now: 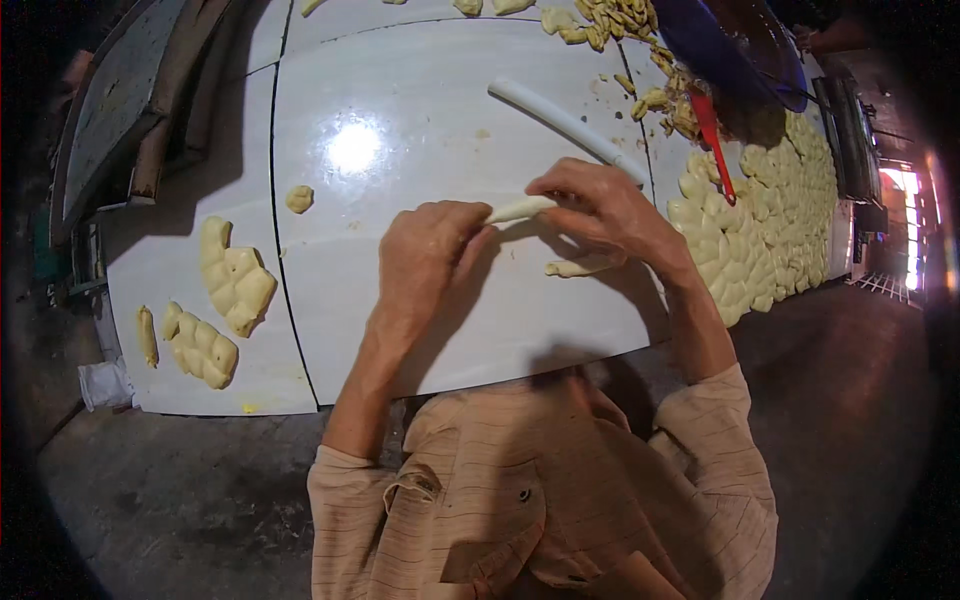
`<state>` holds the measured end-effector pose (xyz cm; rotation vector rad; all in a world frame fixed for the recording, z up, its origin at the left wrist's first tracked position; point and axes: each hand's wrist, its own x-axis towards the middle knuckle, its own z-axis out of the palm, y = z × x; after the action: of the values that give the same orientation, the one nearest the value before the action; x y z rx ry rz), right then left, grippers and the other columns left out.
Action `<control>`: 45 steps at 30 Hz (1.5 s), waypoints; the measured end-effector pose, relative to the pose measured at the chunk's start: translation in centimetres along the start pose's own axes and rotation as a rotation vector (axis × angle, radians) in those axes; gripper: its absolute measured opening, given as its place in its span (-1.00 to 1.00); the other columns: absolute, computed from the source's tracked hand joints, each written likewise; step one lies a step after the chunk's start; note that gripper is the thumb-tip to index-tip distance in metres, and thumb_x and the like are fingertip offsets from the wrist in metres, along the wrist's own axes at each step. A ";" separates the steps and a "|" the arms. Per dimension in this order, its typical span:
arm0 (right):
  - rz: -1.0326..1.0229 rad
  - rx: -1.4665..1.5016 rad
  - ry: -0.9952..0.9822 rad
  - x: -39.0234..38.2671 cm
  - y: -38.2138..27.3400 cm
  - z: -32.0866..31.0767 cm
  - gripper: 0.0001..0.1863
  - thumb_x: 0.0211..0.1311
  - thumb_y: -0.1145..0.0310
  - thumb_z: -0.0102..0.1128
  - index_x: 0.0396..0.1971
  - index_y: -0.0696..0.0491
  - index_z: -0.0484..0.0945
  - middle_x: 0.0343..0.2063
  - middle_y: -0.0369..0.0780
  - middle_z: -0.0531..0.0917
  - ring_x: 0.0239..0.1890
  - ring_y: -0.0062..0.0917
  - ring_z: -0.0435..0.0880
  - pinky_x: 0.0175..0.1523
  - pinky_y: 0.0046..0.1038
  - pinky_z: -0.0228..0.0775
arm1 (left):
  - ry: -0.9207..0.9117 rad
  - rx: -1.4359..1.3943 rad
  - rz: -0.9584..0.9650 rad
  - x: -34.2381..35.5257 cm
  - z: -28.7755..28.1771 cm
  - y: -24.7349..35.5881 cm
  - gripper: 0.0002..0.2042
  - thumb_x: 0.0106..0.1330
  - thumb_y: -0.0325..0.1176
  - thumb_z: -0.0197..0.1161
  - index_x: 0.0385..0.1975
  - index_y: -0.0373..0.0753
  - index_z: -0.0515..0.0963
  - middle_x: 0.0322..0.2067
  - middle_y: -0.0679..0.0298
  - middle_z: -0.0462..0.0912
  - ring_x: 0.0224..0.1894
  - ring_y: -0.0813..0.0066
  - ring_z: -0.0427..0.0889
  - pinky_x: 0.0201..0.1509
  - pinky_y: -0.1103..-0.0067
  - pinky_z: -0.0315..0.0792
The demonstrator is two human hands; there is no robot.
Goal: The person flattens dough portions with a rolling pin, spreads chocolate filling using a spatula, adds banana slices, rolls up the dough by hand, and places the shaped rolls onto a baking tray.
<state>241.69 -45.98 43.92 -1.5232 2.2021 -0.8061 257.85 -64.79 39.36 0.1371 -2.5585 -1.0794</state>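
Between my two hands a short strip of pale dough [522,208] is stretched just over the white tabletop. My left hand [425,255] pinches its left end between thumb and fingers. At the other end, my right hand [610,215] grips the strip with thumb and forefinger. Beneath the right hand lies another small dough piece [580,267], partly hidden by that hand. A white rolling rod [560,122] lies slantwise on the table beyond my hands. One small dough lump [299,199] sits apart to the left.
Joined dough pieces [237,275] lie at the left, with more nearer the edge [203,345]. Many dough balls [765,210] cover the right side. A red-handled tool [712,145] rests by a dark blue basin [735,50]. Metal trays [125,90] stand at the far left.
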 end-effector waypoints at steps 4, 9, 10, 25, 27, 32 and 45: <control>0.226 0.100 -0.015 -4.4 1.7 -1.6 -0.70 0.24 0.44 0.30 -0.03 0.14 0.64 -0.27 -0.22 0.62 -0.30 -0.48 0.61 -0.16 -0.42 0.50 | -0.073 -0.056 0.019 0.9 3.8 2.0 -0.83 0.22 -0.39 0.37 -0.20 -0.21 0.69 -0.32 0.14 0.74 -0.24 0.10 0.70 -0.16 0.27 0.51; 0.369 0.138 0.020 -7.9 2.2 -2.1 -0.69 0.25 0.44 0.28 -0.02 0.18 0.62 -0.23 -0.19 0.64 -0.24 -0.43 0.65 -0.12 -0.38 0.51 | -0.062 -0.035 0.122 1.1 6.9 3.6 -0.86 0.25 -0.34 0.37 -0.22 -0.13 0.68 -0.37 0.31 0.71 -0.31 0.27 0.66 -0.23 0.32 0.44; 0.326 0.124 0.023 -8.5 3.0 -1.6 -0.69 0.25 0.43 0.28 -0.02 0.18 0.62 -0.23 -0.17 0.64 -0.23 -0.39 0.65 -0.10 -0.36 0.51 | -0.170 -0.025 0.054 0.8 7.1 3.8 -0.86 0.26 -0.34 0.36 -0.22 -0.15 0.68 -0.38 0.30 0.70 -0.30 0.26 0.65 -0.22 0.32 0.44; 0.162 0.035 0.005 -10.1 3.1 -0.3 -0.70 0.12 0.52 0.24 -0.11 0.21 0.55 -0.28 -0.06 0.58 -0.25 -0.12 0.59 -0.16 -0.24 0.45 | -0.207 0.016 0.056 -0.3 8.9 4.8 -0.89 0.07 -0.45 0.30 -0.40 -0.22 0.57 -0.38 0.08 0.58 -0.26 0.00 0.57 -0.19 0.15 0.42; 0.196 0.047 -0.045 -9.6 1.6 -1.2 -0.68 0.02 0.51 0.20 -0.16 0.19 0.52 -0.30 -0.01 0.56 -0.19 -0.02 0.58 -0.10 -0.10 0.45 | -0.204 -0.031 0.059 -0.4 8.5 5.1 -0.92 0.07 -0.44 0.29 -0.43 -0.22 0.58 -0.39 0.06 0.58 -0.24 -0.02 0.57 -0.17 0.15 0.43; 0.131 0.023 0.005 -7.7 0.8 -1.3 -0.69 0.03 0.43 0.26 -0.20 0.19 0.51 -0.36 -0.15 0.54 -0.42 -0.34 0.56 -0.31 -0.34 0.42 | -0.166 -0.133 -0.028 -1.3 6.6 5.0 -0.82 0.13 -0.44 0.19 -0.26 -0.28 0.57 -0.33 0.03 0.62 -0.17 -0.07 0.60 -0.08 0.12 0.46; -0.381 -0.063 -0.047 18.8 -10.4 -0.2 -0.70 0.15 0.54 0.40 -0.10 0.08 0.60 -0.36 -0.19 0.66 -0.34 -0.39 0.69 -0.22 -0.38 0.53 | 0.249 0.063 -0.212 -2.2 -16.0 -4.1 -0.65 0.34 -0.32 0.32 0.09 -0.28 0.58 -0.14 0.00 0.72 -0.18 0.08 0.74 -0.10 0.33 0.61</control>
<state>242.31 -66.15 51.28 -2.0078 1.9459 -0.8030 265.46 -77.97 46.13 0.5349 -2.3920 -0.9842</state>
